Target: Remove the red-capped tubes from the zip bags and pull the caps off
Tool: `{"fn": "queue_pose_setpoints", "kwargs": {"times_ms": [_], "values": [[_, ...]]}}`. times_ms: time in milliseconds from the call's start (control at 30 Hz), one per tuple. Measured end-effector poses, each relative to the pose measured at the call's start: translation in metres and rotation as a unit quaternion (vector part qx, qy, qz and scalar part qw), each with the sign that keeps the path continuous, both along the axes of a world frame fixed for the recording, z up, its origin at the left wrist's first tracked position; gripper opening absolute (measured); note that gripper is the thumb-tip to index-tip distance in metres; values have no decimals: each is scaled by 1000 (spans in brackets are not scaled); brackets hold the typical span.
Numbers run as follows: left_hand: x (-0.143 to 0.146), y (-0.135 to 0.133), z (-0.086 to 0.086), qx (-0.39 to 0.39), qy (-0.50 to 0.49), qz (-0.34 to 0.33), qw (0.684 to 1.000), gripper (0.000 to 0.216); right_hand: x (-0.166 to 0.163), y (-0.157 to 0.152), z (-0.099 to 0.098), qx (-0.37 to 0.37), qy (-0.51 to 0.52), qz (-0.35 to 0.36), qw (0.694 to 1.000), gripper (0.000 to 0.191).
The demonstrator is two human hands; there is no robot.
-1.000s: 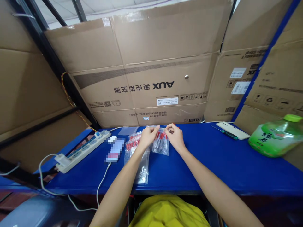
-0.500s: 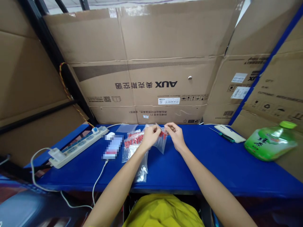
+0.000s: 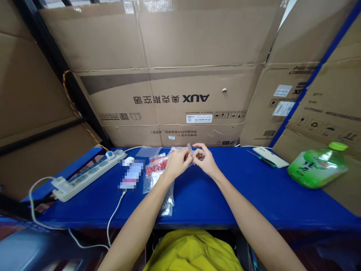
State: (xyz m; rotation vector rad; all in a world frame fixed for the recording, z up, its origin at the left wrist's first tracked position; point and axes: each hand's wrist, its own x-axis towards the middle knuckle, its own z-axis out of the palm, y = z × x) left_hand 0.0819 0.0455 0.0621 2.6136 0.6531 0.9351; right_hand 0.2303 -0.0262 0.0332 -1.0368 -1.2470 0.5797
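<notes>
Over the table, my left hand [image 3: 177, 162] pinches a clear plastic bag [image 3: 190, 149], thumb against fingers. Facing it, my right hand [image 3: 205, 161] is closed on the bag's other side, its thumb and fingertip curled into a ring and another finger stretched out above. Most of this bag is hidden by my hands. To the left, partly under my left wrist, several clear bags with small red pieces [image 3: 155, 168] lie in an overlapping pile. Clear plastic bags [image 3: 168, 205] extend from it toward the table's front edge.
A white power strip [image 3: 93, 174], a charging phone [image 3: 132, 176] and a white earbud-like case [image 3: 128, 161] are on the left of the blue table [image 3: 237, 199]. A screwdriver [image 3: 266, 162], a cream-coloured flat item [image 3: 272, 156] and a green bottle [image 3: 316, 167] are on the right. Cardboard walls [image 3: 180, 49] stand behind.
The bag that hung down between my hands, showing red pieces, is now raised and mostly covered by them. My right hand has moved closer to my left. The view has shifted slightly.
</notes>
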Motion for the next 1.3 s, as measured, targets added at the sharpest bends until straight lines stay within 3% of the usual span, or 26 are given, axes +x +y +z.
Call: {"fn": "queue_pose_setpoints", "kwargs": {"times_ms": [333,600,767,900,1067,1233,1300], "values": [[5,5,-4,-33,-15,34,999,21,-10,3,-6,20,-8,-49,999,46],[5,5,-6,-53,-60,58,995,19,4,7,-9,29,12,-144,989,42],[5,3,-6,-32,-58,65,996,21,10,0,-5,33,-116,-226,967,33],[4,1,-7,0,-70,79,994,19,10,-3,-1,5,-230,-209,951,28],[2,-1,-7,38,-88,67,993,20,11,9,-9,-77,-69,-97,990,40],[2,2,-6,62,-120,27,990,21,16,18,-12,-17,62,-82,995,38],[2,6,-5,86,-135,20,987,44,18,16,-9,6,87,-78,993,39]]}}
